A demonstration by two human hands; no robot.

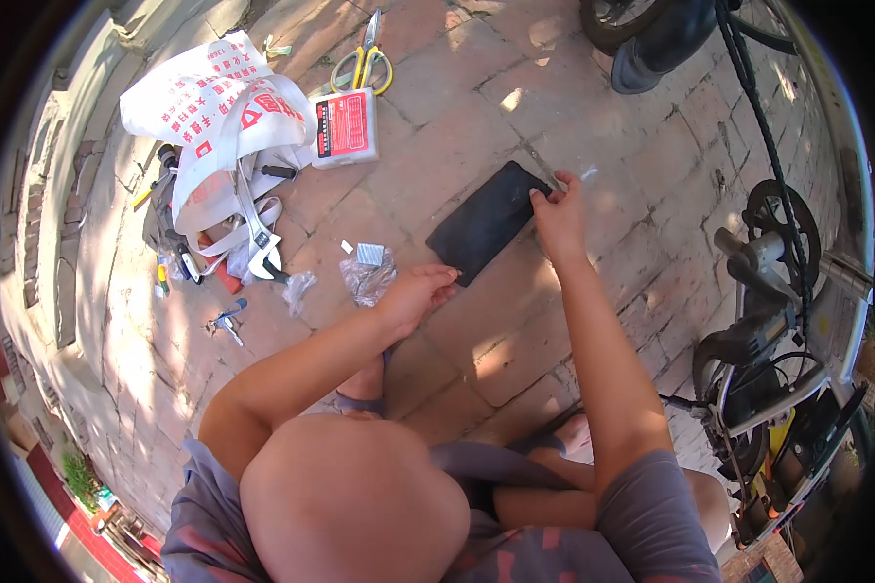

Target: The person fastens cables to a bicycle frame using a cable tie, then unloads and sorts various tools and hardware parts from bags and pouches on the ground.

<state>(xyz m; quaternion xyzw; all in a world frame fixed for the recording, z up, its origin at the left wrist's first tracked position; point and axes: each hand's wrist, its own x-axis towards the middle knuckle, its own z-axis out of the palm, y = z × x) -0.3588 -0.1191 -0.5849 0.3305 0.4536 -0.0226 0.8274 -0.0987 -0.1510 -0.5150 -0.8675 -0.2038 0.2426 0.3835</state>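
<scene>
A flat black rectangular piece (491,222), its material hard to tell, lies at a slant over the paving in front of me. My right hand (560,219) grips its upper right end, thumb on top. At the near lower corner, the fingers of my left hand (420,299) are pinched together on the same piece. Left of that hand sits a crumpled clear plastic bag (367,282) with a small grey-blue block (369,255) on it. Whether the piece touches the ground underneath is hidden.
On the left, a white bag with red print (214,107) lies among tools, including an adjustable wrench (261,243). Yellow-handled scissors (365,68) and a red-labelled box (345,128) are behind. A small blue tool (227,321) lies nearer. Wheeled vehicle parts (778,233) stand right.
</scene>
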